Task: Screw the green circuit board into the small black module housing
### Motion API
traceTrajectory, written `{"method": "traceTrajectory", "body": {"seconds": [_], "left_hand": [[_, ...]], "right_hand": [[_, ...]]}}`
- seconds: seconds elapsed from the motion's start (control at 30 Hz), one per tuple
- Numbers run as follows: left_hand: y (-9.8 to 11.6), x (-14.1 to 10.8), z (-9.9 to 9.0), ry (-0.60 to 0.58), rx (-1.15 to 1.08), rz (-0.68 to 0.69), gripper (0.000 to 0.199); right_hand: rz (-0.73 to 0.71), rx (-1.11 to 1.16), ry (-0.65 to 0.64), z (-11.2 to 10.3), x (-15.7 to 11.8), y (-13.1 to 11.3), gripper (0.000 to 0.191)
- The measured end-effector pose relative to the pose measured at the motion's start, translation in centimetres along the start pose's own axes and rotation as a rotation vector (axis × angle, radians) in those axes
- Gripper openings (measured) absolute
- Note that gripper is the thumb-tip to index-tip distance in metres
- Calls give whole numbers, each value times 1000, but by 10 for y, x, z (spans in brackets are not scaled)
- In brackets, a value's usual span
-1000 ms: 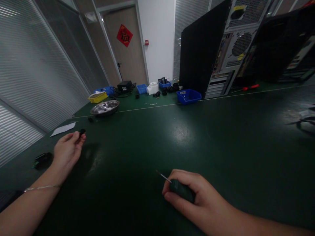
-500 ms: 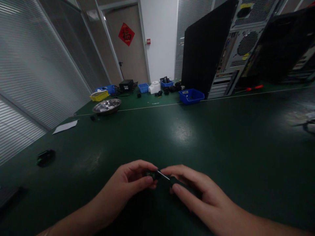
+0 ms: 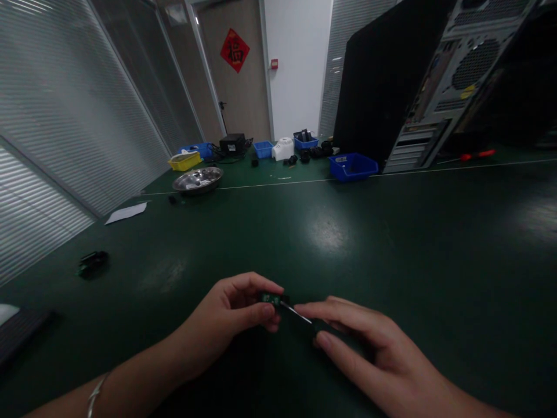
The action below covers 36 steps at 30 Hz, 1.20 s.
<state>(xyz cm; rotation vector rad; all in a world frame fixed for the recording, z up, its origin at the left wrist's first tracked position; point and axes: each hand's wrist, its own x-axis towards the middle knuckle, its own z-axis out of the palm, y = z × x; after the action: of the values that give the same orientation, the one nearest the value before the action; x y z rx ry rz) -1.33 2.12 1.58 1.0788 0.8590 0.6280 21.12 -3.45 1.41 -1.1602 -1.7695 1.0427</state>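
Note:
Between the thumb and fingers of my left hand (image 3: 248, 305) is a small green circuit board (image 3: 271, 298) with dark parts at its right end. My right hand (image 3: 361, 342) grips a screwdriver (image 3: 300, 315) by its dark handle, which is mostly hidden under the fingers. The thin metal shaft points up and left, and its tip meets the board's right end; whether it sits in a screw is too small to tell. My right index finger stretches along the shaft. Both hands are just above the green tabletop (image 3: 209, 238).
A dark part with green edges (image 3: 93, 263) lies at left, near a black keyboard-like object (image 3: 26, 337). Further back are a paper sheet (image 3: 126, 213), a metal dish (image 3: 198, 187), a blue bin (image 3: 353, 175) and a large black computer case (image 3: 383, 87). A red-handled tool (image 3: 477, 155) lies far right.
The view has shifted, so the background sits further right. My right hand has drawn slightly away from my left, showing more of the shaft. The board's green face shows more clearly.

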Motion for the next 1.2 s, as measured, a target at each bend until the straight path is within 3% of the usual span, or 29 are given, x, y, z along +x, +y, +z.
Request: {"method": "traceTrajectory", "body": {"seconds": [0.37,1.2], "left_hand": [[-3,-2,1,-15,5,49,18],[0,0,4,-18,-200,-73,12]], "right_hand": [[-79,-53,40,0,-2,-1,31],[-110,-33,-72,0,-2,7,33]]}}
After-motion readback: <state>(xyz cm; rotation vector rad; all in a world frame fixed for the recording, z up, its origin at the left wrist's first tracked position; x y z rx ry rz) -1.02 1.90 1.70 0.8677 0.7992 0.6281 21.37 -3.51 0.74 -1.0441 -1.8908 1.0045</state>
